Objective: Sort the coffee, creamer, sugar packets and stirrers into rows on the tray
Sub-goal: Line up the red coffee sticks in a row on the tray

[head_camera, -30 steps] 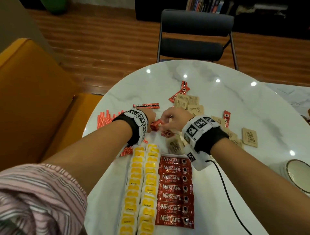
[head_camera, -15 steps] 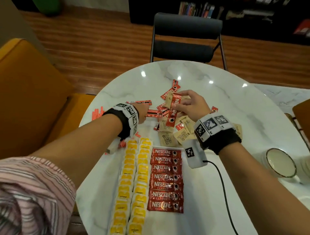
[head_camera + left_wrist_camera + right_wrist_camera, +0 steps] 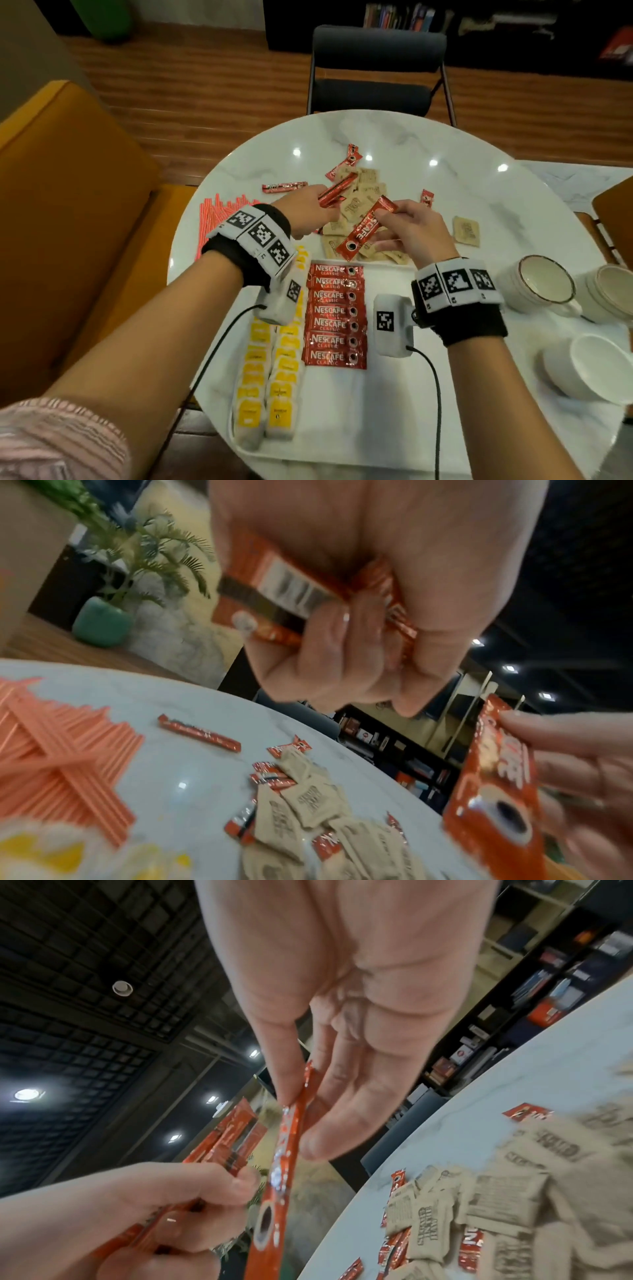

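The red foil Nescafé coffee sachet [image 3: 366,229] hangs above the brown sugar packets [image 3: 363,192], pinched at its far end by the right hand [image 3: 416,229], long axis slanting down toward the red coffee row [image 3: 335,315] just below. The left hand [image 3: 305,214] clutches what seem several sachets [image 3: 337,193].
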`<state>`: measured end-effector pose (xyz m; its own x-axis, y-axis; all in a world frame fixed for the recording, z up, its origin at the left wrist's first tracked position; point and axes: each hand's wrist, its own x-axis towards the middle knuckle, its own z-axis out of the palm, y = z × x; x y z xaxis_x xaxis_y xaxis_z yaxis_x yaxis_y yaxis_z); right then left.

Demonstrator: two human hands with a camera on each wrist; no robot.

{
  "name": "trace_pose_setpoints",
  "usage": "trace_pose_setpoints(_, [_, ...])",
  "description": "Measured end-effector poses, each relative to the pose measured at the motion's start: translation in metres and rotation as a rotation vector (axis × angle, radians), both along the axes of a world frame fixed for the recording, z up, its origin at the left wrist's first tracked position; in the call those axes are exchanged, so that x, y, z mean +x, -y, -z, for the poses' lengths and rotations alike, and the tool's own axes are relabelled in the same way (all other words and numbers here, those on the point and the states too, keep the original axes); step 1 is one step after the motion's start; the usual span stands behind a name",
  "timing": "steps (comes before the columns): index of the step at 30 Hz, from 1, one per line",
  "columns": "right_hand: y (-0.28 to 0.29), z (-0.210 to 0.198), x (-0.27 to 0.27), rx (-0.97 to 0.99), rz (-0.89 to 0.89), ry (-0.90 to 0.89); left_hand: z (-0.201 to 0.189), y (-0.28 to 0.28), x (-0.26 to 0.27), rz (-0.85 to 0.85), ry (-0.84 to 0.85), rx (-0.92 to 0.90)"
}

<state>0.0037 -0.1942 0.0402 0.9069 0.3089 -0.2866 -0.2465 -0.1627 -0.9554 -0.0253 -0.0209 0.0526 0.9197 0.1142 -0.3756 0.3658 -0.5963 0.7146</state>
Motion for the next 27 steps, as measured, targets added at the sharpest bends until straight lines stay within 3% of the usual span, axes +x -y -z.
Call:
trace_pose_setpoints(5, [0.026, 0.012, -0.034, -0.233, -0.228, 0.124, 0.000, 0.024, -0.025, -0.004, -0.023, -0.259])
trace_pose_setpoints(12, [0.037, 0.026, -0.057, -0.240, -0.292, 0.092, 0.010, 0.054, -0.040, 0.126, -0.157, -0.115])
trace_pose_setpoints(18, [0.036, 0.031, -0.059, -0.244, -0.270, 0.078, 0.011, 0.057, -0.052, 0.138, -0.195, -0.074])
trace_pose_setpoints(21, [0.032, 0.035, -0.064, -0.213, -0.252, 0.040, 0.015, 0.051, -0.062, 0.068, -0.143, -0.082])
trace_pose_setpoints(25, [0.027, 0.040, -0.075, -0.160, -0.339, -0.100, 0.022, 0.039, -0.075, -0.125, -0.093, -0.328])
trace_pose_setpoints(27, [0.028, 0.044, -0.080, -0.145, -0.359, -0.101, 0.024, 0.032, -0.082, -0.200, -0.081, -0.367])
